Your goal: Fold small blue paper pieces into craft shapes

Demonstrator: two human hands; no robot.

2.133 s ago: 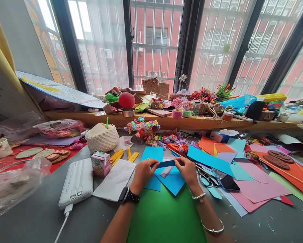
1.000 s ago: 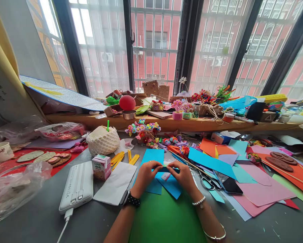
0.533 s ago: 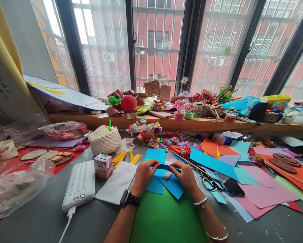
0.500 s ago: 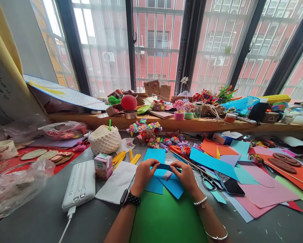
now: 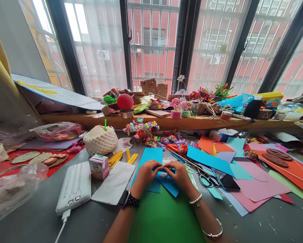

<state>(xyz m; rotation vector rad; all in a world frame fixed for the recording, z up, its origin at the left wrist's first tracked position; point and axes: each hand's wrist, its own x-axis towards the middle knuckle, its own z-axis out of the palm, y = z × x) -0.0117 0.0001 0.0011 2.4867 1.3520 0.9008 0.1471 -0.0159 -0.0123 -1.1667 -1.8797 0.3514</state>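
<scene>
Grey in finish, the counter [image 5: 98, 217] supported all items. A green sheet [image 5: 166, 222] covered its near centre. Beyond this, one blue sheet [image 5: 151, 155] extended away from the person; a second blue sheet [image 5: 172, 189] lay slanted to its right, one corner over the green sheet. A white power bank [image 5: 75, 185] rested at the left. Lettering was printed along its length but could not be read with certainty; a white cable [image 5: 61, 227] was connected at its near end.

Left hand [image 5: 146, 173] and right hand [image 5: 179, 173] were positioned above the blue sheets. A pink-and-white carton [image 5: 99, 167] stood upright just beside the power bank; large characters on its front began "AD", the remainder being unclear.

A narrow dark-blue strip [image 5: 161, 171] was located between the hands, partly hidden. Its long axis ran roughly left to right, one end pointing toward each hand. Grip: closed on both sides, thumbs and fingertips [image 5: 156, 164] pinching the strip and nearly meeting.
</scene>
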